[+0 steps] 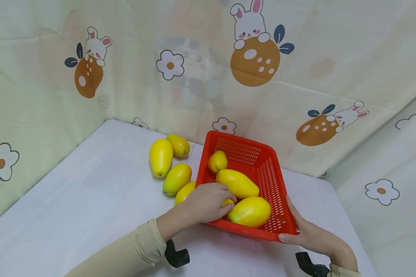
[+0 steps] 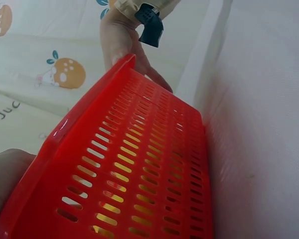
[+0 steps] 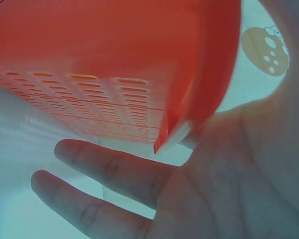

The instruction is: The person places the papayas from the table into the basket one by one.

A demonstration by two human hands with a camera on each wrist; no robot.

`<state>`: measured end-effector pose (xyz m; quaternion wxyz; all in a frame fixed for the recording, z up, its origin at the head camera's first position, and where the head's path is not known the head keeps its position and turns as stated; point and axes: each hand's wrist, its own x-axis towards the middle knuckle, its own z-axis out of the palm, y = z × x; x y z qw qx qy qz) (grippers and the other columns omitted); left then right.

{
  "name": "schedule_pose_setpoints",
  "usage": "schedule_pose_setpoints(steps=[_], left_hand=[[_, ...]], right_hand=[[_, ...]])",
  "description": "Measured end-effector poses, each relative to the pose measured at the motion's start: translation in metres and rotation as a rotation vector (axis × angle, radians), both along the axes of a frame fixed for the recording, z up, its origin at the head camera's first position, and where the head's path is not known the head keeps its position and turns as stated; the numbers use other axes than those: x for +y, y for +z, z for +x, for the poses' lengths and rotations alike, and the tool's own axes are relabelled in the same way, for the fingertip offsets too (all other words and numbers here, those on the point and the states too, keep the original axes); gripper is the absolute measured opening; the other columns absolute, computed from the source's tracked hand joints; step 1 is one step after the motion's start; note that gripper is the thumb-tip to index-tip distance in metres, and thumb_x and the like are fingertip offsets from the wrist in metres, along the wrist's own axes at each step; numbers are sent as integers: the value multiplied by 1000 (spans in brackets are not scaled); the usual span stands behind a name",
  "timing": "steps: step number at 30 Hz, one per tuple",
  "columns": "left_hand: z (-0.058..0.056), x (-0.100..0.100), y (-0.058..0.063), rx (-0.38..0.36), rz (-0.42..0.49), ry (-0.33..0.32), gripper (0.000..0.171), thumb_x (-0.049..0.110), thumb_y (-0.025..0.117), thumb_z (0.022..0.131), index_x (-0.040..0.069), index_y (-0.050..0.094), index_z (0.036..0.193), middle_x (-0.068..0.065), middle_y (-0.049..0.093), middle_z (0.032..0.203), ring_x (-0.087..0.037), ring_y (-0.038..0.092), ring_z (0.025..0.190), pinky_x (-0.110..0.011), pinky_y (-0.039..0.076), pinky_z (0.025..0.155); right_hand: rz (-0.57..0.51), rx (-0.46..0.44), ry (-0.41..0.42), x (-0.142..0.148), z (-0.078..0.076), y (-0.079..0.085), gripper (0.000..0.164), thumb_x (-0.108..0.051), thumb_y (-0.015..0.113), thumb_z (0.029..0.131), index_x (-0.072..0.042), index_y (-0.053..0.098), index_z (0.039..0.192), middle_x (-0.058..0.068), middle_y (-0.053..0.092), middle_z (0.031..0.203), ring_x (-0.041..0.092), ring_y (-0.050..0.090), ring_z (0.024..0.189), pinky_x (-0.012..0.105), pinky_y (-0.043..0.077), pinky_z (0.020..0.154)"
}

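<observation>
A red plastic basket [image 1: 244, 231] with slotted walls stands on the white table, holding several yellow mangoes, among them a long one [image 1: 237, 183] and a plump one [image 1: 251, 212]. My left hand [image 1: 208, 202] reaches over its left rim, fingers and thumb curled around another mango [image 1: 227, 202] that they mostly cover. At the near right corner, my right hand [image 1: 310, 231] grips the basket, its thumb by the near rim. The right wrist view shows two of its fingers [image 3: 114, 172] stretched out below the rim. In the left wrist view the basket wall [image 2: 134, 169] hides the mangoes' tops.
Left of the basket, several more mangoes lie on the table [image 1: 90, 200], including a tall one [image 1: 161, 157] and a greenish one [image 1: 177, 179]; another [image 1: 184, 192] is partly behind the left hand. A printed curtain [image 1: 194, 96] hangs close behind the table.
</observation>
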<state>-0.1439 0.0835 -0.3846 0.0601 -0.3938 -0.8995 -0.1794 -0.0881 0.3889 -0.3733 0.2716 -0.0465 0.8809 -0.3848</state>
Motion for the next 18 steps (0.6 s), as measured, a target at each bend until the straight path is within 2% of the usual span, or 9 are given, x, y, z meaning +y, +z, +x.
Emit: schedule_pose_setpoints(steps=[5,8,10,13,16,18], left_hand=[[-1,0,0,-14,47,8,25,38,50,88,28,64,107,11,63,97,-5,52,81,-22,49,76],[0,-1,1,3,135,22,22,35,52,87,27,64,104,12,61,95,-3,51,80,-20,49,76],[-1,-2,1,22,246,26,20,31,53,86,25,63,103,12,59,95,-2,51,82,-19,49,77],[-5,-5,1,30,484,24,17,21,54,85,21,63,100,10,59,95,-2,52,84,-16,48,79],[-13,-11,0,29,715,22,17,12,51,85,17,62,97,7,60,95,-3,53,84,-15,48,78],[-20,-17,-1,36,813,39,17,8,50,84,14,62,95,4,59,94,-5,53,84,-17,49,78]], right_hand=[[4,-5,0,0,0,1,102,-29,61,83,-31,-24,139,16,-4,148,32,34,117,40,49,87],[0,-6,-1,1,1,2,102,-29,61,82,-31,-24,139,15,-6,148,32,33,118,40,49,86],[-1,-5,0,1,1,2,103,-29,61,82,-31,-24,139,15,-7,148,33,33,118,40,50,86],[2,-4,-4,1,0,3,102,-30,61,82,-32,-24,139,15,-7,149,33,32,118,39,50,86],[1,2,-10,0,-1,1,101,-31,61,82,-35,-24,138,13,-7,149,33,32,119,39,49,87],[-8,-4,-14,-2,-2,0,100,-31,60,83,-36,-23,138,12,-7,149,32,31,120,39,48,88]])
